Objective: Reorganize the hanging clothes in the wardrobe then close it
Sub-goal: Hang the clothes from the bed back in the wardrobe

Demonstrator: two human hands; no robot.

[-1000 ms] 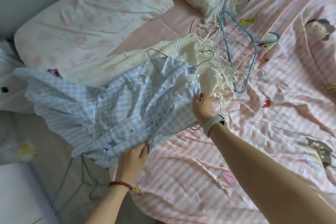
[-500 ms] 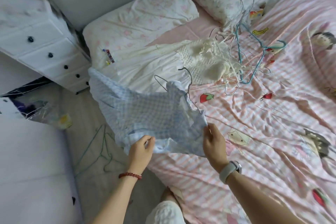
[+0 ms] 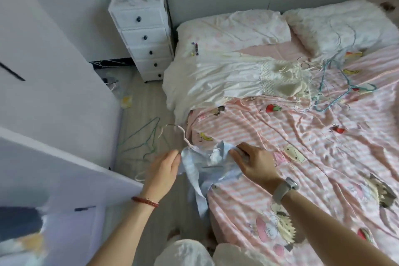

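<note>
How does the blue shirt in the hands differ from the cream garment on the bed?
The blue shirt is pale blue, bunched and held by both hands at the bed's edge; the cream garment is off-white, spread flat near the pillows, untouched. The shirt's hanger hook sticks up; the cream garment's hanger isn't clearly visible.

Bare forearms, a red bead bracelet (image 3: 145, 201) on the left wrist, a grey-banded watch (image 3: 284, 188) on the right.

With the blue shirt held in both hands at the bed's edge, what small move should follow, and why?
Probably lift the blue checked shirt by its hanger hook toward the wardrobe door: the left hand and right hand both grip it, and the hook is free.
</note>
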